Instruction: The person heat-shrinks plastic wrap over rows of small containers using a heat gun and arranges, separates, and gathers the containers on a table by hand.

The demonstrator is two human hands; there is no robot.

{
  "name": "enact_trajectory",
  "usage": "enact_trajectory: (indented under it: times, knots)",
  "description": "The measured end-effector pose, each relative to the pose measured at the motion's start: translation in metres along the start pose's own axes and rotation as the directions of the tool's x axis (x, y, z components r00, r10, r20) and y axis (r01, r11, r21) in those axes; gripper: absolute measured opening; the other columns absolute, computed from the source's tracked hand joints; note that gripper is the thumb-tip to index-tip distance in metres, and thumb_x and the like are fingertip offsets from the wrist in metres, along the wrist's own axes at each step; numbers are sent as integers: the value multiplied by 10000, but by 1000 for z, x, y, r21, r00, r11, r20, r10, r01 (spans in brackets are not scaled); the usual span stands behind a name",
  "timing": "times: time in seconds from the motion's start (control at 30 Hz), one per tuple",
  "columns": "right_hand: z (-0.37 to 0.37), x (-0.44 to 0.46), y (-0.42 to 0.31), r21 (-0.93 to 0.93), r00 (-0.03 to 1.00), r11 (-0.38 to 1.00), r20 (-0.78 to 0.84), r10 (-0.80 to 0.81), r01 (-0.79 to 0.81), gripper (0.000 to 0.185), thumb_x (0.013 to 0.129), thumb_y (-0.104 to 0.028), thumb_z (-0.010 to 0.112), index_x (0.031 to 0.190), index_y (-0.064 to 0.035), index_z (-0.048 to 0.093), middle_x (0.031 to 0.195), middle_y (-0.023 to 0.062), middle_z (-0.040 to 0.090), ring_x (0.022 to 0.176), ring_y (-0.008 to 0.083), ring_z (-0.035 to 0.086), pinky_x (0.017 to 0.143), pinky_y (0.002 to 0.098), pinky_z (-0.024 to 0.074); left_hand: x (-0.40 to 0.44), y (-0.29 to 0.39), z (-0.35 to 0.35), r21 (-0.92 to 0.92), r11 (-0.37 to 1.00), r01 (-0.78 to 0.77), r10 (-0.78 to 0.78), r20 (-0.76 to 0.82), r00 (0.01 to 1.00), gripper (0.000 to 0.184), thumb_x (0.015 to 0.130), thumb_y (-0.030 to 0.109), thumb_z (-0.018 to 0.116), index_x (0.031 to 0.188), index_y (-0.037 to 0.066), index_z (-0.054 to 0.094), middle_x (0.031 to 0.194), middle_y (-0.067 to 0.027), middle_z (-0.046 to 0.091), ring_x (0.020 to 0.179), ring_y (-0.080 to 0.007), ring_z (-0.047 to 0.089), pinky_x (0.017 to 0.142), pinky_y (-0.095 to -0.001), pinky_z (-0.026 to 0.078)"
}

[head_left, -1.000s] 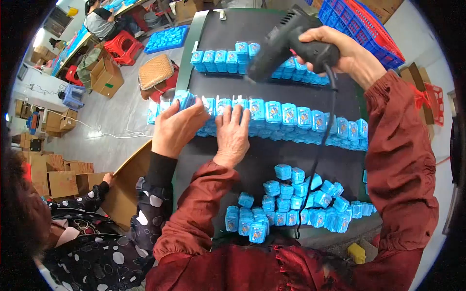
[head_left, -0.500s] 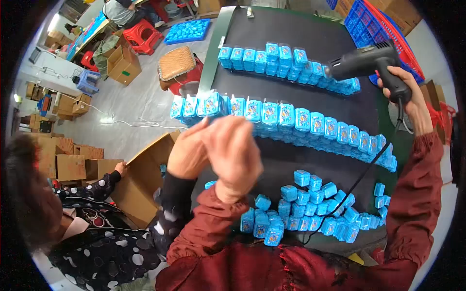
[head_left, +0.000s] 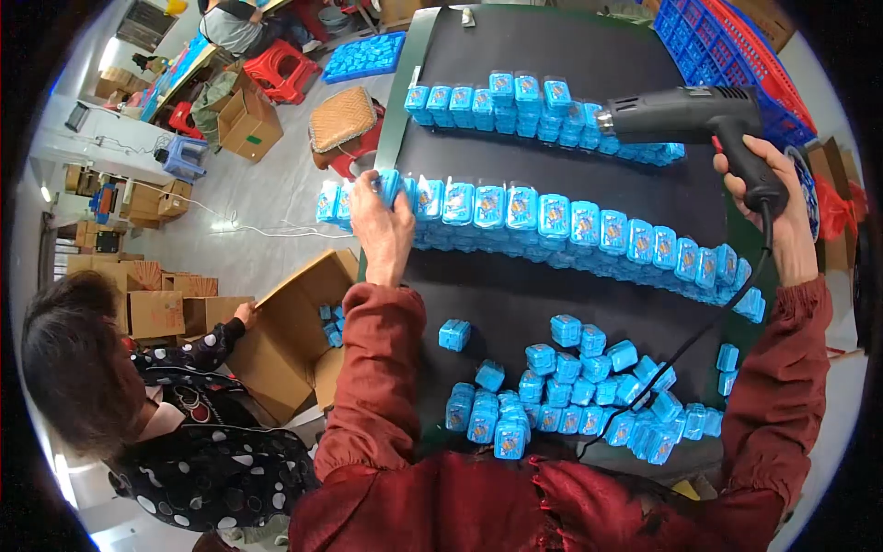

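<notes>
My left hand (head_left: 382, 230) grips a small blue box (head_left: 387, 187) at the left end of the long middle row of stacked blue boxes (head_left: 521, 209). My right hand (head_left: 768, 184) is wrapped round the handle of a black heat gun (head_left: 685, 115), whose nozzle points left over the right part of the back row of blue boxes (head_left: 483, 108). The gun's cord runs down across the right of the dark table (head_left: 552, 46). Nearer to me lies a loose heap of blue boxes (head_left: 570, 382).
At the left a co-worker (head_left: 101, 368) in a dotted top holds an open carton (head_left: 285, 340) with blue boxes inside. A cushioned stool (head_left: 340, 121), a blue tray (head_left: 363, 57) and a red stool (head_left: 279, 70) stand beyond. Blue and red crates (head_left: 727, 69) stand back right.
My left hand has moved left from the middle row's centre onto a box near its end. The heat gun has swung right. The co-worker's near hand has left the row.
</notes>
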State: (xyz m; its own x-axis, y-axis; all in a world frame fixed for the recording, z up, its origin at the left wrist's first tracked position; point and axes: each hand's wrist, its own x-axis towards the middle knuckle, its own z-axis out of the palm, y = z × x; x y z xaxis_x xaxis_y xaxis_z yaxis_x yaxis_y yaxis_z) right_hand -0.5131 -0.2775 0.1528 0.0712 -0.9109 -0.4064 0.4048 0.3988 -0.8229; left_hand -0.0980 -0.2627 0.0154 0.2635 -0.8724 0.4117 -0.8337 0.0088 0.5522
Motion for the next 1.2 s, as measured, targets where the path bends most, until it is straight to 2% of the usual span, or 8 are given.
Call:
enact_trajectory:
  times: [0.27, 0.47, 0.6, 0.8, 0.87, 0.93, 1.1, 1.2]
  knots:
    - [22, -17, 1, -8, 975, 999, 217, 45, -44, 367, 823, -196, 530, 1007, 112, 454, 802, 177, 593, 439, 164, 572, 306, 168, 429, -32, 72, 36, -412, 888, -203, 226, 6, 974, 507, 646, 15, 666, 1113, 42, 471, 977, -124, 524, 842, -258, 533, 747, -329, 444]
    - [7, -23, -10, -56, 946, 998, 322, 18, 0, 311, 843, -156, 475, 1052, 72, 437, 861, 219, 566, 435, 205, 548, 310, 217, 412, -22, 90, 62, -386, 888, -249, 273, 7, 962, 508, 657, 32, 671, 1127, 53, 478, 987, -116, 524, 854, -246, 534, 740, -311, 451]
    - [6, -31, -10, -213, 946, 940, 244, -211, 265, 335, 818, -215, 520, 959, 89, 516, 769, 167, 591, 444, 191, 557, 369, 208, 417, -21, 100, 67, -495, 867, -56, 156, 164, 974, 496, 675, 54, 665, 1136, 53, 483, 1011, -107, 518, 835, -237, 544, 742, -320, 458]
    - [-2, -42, -11, -217, 966, 956, 209, -153, 198, 324, 848, -168, 452, 1083, 54, 444, 913, 263, 555, 414, 204, 527, 383, 218, 428, -20, 110, 67, -568, 817, 97, 111, 321, 940, 446, 748, 101, 637, 1152, 24, 464, 1029, -128, 507, 839, -247, 567, 724, -324, 483]
    - [-7, -43, -9, -209, 956, 938, 158, -247, 276, 305, 838, -184, 477, 1026, 56, 485, 852, 223, 572, 434, 197, 543, 395, 214, 432, -18, 115, 62, -785, 413, 461, -3, 506, 863, 409, 787, 128, 610, 1146, 7, 455, 1039, -146, 503, 845, -260, 577, 701, -317, 498]
    - [-11, -43, -7, -205, 936, 914, 111, -333, 350, 295, 828, -200, 502, 968, 58, 525, 791, 183, 588, 454, 190, 559, 407, 211, 436, -16, 119, 56, -721, -125, 682, -4, 688, 726, 379, 826, 156, 583, 1139, -10, 447, 1050, -165, 498, 852, -272, 587, 677, -311, 513]
    - [-18, -64, -13, 43, 912, 998, 406, -55, 40, 295, 835, -192, 495, 1008, 48, 510, 840, 193, 586, 463, 190, 554, 433, 203, 441, -12, 135, 47, -460, -465, 757, -13, 858, 513, 335, 876, 189, 530, 1118, -23, 436, 1057, -190, 492, 883, -286, 589, 634, -293, 529]
    - [-24, -64, -9, -52, 934, 981, 319, -162, 188, 310, 843, -199, 488, 1028, 50, 494, 857, 195, 584, 471, 187, 551, 427, 198, 439, -13, 149, 40, -446, -475, 758, -61, 876, 478, 315, 882, 189, 517, 1108, -17, 440, 1040, -184, 501, 862, -281, 594, 620, -292, 528]
